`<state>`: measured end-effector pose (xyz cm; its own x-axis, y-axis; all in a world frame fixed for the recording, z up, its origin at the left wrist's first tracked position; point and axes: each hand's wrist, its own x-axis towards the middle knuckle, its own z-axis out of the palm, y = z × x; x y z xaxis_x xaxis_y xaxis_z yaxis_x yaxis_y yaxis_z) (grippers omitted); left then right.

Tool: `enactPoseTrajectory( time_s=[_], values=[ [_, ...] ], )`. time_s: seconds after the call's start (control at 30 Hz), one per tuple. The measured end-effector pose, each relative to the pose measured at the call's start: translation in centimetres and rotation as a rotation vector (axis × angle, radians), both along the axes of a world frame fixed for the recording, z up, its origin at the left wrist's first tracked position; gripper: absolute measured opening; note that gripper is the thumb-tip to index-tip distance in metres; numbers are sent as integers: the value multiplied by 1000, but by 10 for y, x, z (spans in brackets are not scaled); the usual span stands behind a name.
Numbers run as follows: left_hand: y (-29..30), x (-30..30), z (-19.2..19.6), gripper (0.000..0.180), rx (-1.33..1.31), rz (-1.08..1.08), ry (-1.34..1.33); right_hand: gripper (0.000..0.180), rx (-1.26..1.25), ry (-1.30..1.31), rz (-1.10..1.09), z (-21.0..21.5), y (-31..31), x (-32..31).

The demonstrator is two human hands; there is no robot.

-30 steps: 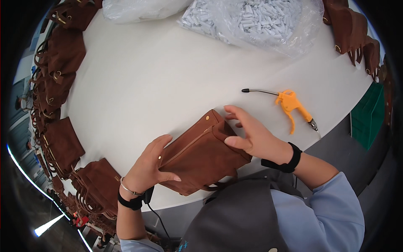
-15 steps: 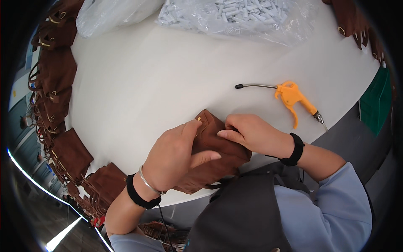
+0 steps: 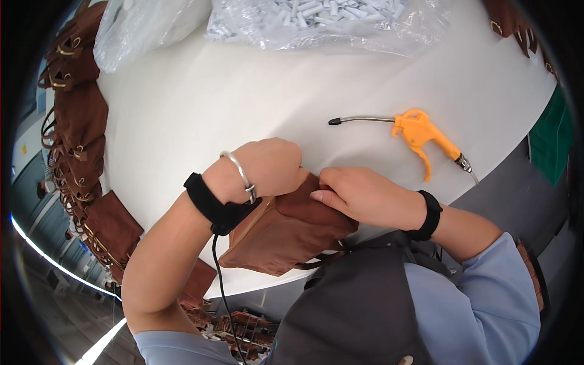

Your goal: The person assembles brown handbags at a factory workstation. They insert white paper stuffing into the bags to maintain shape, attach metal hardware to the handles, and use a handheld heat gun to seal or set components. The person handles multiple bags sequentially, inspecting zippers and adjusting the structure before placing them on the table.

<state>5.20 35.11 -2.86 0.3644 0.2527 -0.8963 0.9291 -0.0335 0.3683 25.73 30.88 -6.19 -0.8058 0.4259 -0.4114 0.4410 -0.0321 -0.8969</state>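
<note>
A brown bag [image 3: 286, 237] with soft sides and a thin handle lies at the table's front edge, against my dark apron. My left hand [image 3: 264, 167] is bent over the bag's far end with its fingers curled down. Its knuckles hide the fingertips and the part of the bag under them. On the bag's upper right edge, my right hand [image 3: 365, 194] is closed in a pinch, thumb against the curled fingers. Beyond it lies a yellow air blow gun [image 3: 420, 131] with a thin metal nozzle and black tip, touched by neither hand.
Clear plastic bags [image 3: 261, 36], one holding many small white pieces, lie at the far side. Brown handbags [image 3: 79, 121] line the left edge of the white table [image 3: 182, 115]. More brown bags [image 3: 511, 21] are at the far right, near a green panel [image 3: 550, 137].
My left hand has moved from the bag's near left side up over its far end, with the wrist bent and fingers turned down. My right hand keeps its pinch. The view has shifted slightly.
</note>
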Motion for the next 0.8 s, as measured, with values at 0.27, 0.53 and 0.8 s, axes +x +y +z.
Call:
enactPoseTrajectory(
  time_s=[0.27,0.53,0.8],
  values=[
    [-13,-19,1,35,-110,442,-134,56,-51,-8,82,-9,7,-16],
    [-27,-19,12,37,-235,702,-196,59,-136,126,226,-16,20,-27],
    [-36,-19,16,33,-205,756,-198,41,-522,209,107,-24,13,-32]
  ],
)
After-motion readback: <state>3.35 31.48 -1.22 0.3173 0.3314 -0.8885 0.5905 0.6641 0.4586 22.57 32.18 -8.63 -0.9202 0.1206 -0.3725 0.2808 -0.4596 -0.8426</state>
